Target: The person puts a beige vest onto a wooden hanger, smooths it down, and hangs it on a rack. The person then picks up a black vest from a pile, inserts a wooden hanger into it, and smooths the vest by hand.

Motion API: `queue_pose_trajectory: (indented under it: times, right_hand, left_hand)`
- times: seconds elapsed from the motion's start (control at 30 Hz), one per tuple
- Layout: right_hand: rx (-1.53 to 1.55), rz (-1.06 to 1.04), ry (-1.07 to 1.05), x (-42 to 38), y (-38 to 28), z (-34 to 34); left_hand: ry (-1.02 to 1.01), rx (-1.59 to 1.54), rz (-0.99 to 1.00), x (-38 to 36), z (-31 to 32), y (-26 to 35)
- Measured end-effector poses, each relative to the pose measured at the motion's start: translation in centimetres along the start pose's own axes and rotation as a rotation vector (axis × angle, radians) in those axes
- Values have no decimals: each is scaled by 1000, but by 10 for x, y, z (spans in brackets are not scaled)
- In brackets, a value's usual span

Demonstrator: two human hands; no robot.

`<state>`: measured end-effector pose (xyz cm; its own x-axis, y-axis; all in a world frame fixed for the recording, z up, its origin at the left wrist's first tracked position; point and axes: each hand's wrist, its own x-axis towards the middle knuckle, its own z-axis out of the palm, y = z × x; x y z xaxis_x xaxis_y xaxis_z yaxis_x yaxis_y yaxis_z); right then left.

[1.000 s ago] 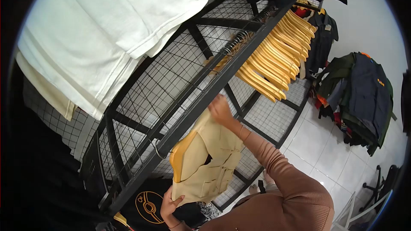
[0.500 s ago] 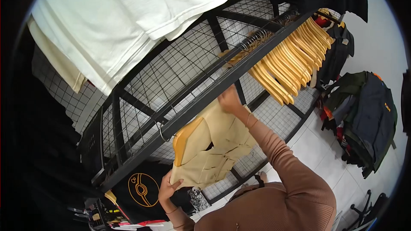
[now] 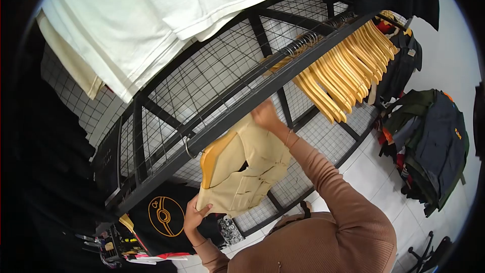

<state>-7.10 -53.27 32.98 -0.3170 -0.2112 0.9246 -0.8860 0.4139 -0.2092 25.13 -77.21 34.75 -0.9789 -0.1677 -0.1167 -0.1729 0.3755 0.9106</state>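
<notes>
A beige vest (image 3: 257, 177) with several pockets hangs on a wooden hanger (image 3: 211, 161). The hanger's metal hook is over the black rail (image 3: 227, 121) of the rack. My left hand (image 3: 193, 215) pinches the vest's lower left edge, with the thumb on the front of the cloth. Closed at the vest's upper right edge, just under the rail, is my right hand (image 3: 264, 115); its fingertips are partly hidden.
Many bare wooden hangers (image 3: 348, 71) hang at the rail's right end. White garments (image 3: 156, 25) hang above, upper left. A black shirt with an orange print (image 3: 169, 217) is below left. Dark jackets (image 3: 429, 146) hang at right. Wire mesh (image 3: 212, 76) backs the rack.
The vest, its hanger and both hands have shifted slightly left in view. Both hands keep their hold on the cloth. The camera view has tilted slightly.
</notes>
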Motion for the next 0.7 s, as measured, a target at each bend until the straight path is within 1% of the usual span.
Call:
queue_pose_trajectory:
  times: [0.03, 0.07, 0.17, 0.2, 0.27, 0.3, 0.4, 0.47, 0.5, 0.6, 0.63, 0.7]
  right_hand:
    - [-22, 209, -59, 3, -1, 0]
    - [-14, 202, -67, 3, -5, 1]
    - [291, 230, 186, 14, -24, 3]
    - [298, 221, 182, 18, -40, 3]
    - [585, -79, 141, 15, -73, 2]
    - [593, -78, 139, 12, -71, 6]
    - [145, -93, 105, -14, -33, 24]
    - [72, 16, 59, -19, 0, 27]
    - [79, 12, 56, -21, 3, 30]
    - [45, 298, 148, 0, -15, 10]
    - [42, 294, 150, 4, -28, 5]
    - [227, 10, 121, 5, -58, 3]
  left_hand:
    - [5, 4, 11, -1, 0, 0]
    - [10, 7, 23, -1, 0, -1]
    - [20, 12, 36, -3, 4, -3]
    - [15, 21, 38, -2, 5, -3]
    - [16, 29, 32, -2, 7, -4]
    - [27, 21, 31, -1, 8, -4]
    - [56, 0, 24, -2, 8, -3]
    - [39, 2, 4, -5, 6, 1]
    - [29, 6, -4, -6, 5, 1]
    - [26, 31, 10, -9, 4, -1]
    - [20, 42, 24, -7, 4, -1]
    - [18, 47, 70, 0, 6, -5]
